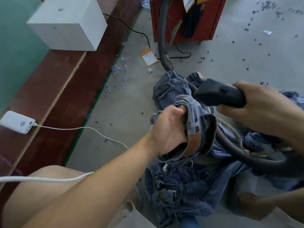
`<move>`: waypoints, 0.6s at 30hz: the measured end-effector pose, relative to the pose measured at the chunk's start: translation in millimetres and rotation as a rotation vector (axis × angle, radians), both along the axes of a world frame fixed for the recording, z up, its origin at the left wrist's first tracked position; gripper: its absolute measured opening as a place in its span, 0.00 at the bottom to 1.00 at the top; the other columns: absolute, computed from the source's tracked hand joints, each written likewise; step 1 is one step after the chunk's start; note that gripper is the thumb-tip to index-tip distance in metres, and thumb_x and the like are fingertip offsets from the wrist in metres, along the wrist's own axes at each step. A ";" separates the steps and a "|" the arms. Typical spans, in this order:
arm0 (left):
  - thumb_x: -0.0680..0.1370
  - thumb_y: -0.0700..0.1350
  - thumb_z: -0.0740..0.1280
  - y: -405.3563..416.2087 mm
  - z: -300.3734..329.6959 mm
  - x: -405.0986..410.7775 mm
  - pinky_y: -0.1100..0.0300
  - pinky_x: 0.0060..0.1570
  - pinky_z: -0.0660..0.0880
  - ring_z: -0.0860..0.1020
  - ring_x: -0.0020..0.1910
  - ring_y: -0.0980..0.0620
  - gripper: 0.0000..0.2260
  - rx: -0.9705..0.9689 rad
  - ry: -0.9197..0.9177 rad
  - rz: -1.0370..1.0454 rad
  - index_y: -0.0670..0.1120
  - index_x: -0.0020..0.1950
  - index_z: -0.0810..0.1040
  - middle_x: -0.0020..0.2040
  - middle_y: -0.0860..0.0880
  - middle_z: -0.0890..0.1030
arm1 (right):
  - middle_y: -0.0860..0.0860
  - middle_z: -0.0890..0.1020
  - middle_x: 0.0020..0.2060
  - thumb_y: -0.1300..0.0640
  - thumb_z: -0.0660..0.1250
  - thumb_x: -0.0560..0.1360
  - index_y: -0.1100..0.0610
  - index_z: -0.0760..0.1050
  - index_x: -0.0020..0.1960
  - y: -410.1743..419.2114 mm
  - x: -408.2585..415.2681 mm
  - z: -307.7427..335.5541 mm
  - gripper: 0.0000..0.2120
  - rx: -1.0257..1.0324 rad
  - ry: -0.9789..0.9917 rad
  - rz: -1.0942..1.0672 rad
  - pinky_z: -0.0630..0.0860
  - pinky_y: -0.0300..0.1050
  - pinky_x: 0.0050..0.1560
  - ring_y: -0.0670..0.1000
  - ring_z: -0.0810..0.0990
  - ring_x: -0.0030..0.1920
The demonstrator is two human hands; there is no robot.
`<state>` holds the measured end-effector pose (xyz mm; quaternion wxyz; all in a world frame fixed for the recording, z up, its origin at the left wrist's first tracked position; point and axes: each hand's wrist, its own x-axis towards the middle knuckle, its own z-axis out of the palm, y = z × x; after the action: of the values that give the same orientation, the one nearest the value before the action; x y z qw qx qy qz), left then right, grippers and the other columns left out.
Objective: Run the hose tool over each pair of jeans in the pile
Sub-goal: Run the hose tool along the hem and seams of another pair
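A pile of blue jeans [181,186] lies on the concrete floor in front of me. My left hand [167,129] grips the waistband of one lifted pair of jeans [197,122], fingers tucked inside it. My right hand [263,111] holds the black hose tool [218,94], whose wide nozzle points left just above that waistband. The ribbed black hose [230,142] loops under my right forearm and across the pile. A second stretch of the hose [162,38] runs from the red machine [185,18] down to the jeans.
A red-brown bench [54,89] runs along the left with a white box [69,23], and a white power bank [18,121] with its white cable [85,129]. An orange tag [148,56], a black cord [136,30] and denim scraps lie on the floor. My bare knee [49,186] is at lower left.
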<state>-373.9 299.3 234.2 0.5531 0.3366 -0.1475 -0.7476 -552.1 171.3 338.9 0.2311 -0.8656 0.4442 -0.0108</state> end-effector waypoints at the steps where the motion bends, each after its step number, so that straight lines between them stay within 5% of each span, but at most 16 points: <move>1: 0.80 0.43 0.58 1.7 -4.0 -5.7 0.36 0.68 0.68 0.74 0.65 0.33 0.22 0.020 -0.189 -0.028 0.39 0.73 0.69 0.64 0.38 0.76 | 0.45 0.80 0.28 0.35 0.69 0.68 0.40 0.73 0.48 -4.9 -3.5 5.7 0.14 0.019 -0.014 -0.020 0.70 0.42 0.31 0.45 0.78 0.27; 2: 0.79 0.41 0.61 3.5 -6.8 -11.4 0.37 0.70 0.68 0.74 0.66 0.32 0.20 0.018 -0.439 -0.061 0.38 0.72 0.71 0.64 0.38 0.77 | 0.41 0.81 0.28 0.35 0.70 0.68 0.38 0.74 0.49 -8.4 -6.5 10.0 0.14 0.042 -0.024 -0.027 0.72 0.44 0.31 0.44 0.78 0.25; 4: 0.80 0.40 0.65 8.0 -10.9 -20.2 0.58 0.73 0.68 0.74 0.67 0.45 0.16 -0.065 -0.977 -0.133 0.41 0.69 0.75 0.67 0.43 0.77 | 0.39 0.81 0.28 0.35 0.71 0.67 0.37 0.74 0.50 -12.1 -10.0 13.5 0.15 0.075 -0.007 -0.017 0.77 0.49 0.32 0.44 0.79 0.24; 6: 0.81 0.40 0.66 11.5 -14.0 -24.7 0.73 0.62 0.64 0.72 0.61 0.54 0.10 -0.141 -1.260 -0.159 0.41 0.62 0.77 0.64 0.47 0.75 | 0.38 0.82 0.29 0.32 0.70 0.65 0.36 0.74 0.51 -11.3 -7.6 15.2 0.18 0.080 0.065 0.029 0.79 0.51 0.34 0.44 0.79 0.25; 11: 0.81 0.42 0.64 9.3 -18.0 -30.5 0.55 0.55 0.70 0.73 0.52 0.47 0.02 -0.186 -1.326 -0.221 0.48 0.49 0.72 0.55 0.49 0.71 | 0.39 0.81 0.33 0.31 0.67 0.64 0.37 0.74 0.47 2.0 8.9 11.7 0.16 0.049 0.220 0.213 0.70 0.40 0.32 0.41 0.77 0.31; 15: 0.81 0.44 0.66 10.2 -27.3 -33.1 0.52 0.64 0.70 0.71 0.63 0.47 0.08 -0.277 -1.374 -0.225 0.49 0.60 0.76 0.62 0.49 0.71 | 0.44 0.78 0.35 0.42 0.71 0.72 0.45 0.73 0.46 6.3 25.5 3.6 0.10 0.023 0.216 0.195 0.65 0.40 0.32 0.43 0.75 0.35; 18: 0.79 0.48 0.67 7.0 -25.4 -23.4 0.45 0.70 0.71 0.74 0.66 0.48 0.16 -0.160 -1.192 -0.168 0.50 0.67 0.76 0.68 0.50 0.75 | 0.46 0.78 0.35 0.44 0.72 0.74 0.46 0.72 0.45 -2.0 24.4 6.4 0.10 0.043 0.096 0.110 0.65 0.41 0.32 0.47 0.76 0.35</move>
<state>-397.3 306.3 208.8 0.3381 0.6419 -0.5137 -0.4580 -527.7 169.3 345.3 0.2283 -0.8830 0.4067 0.0532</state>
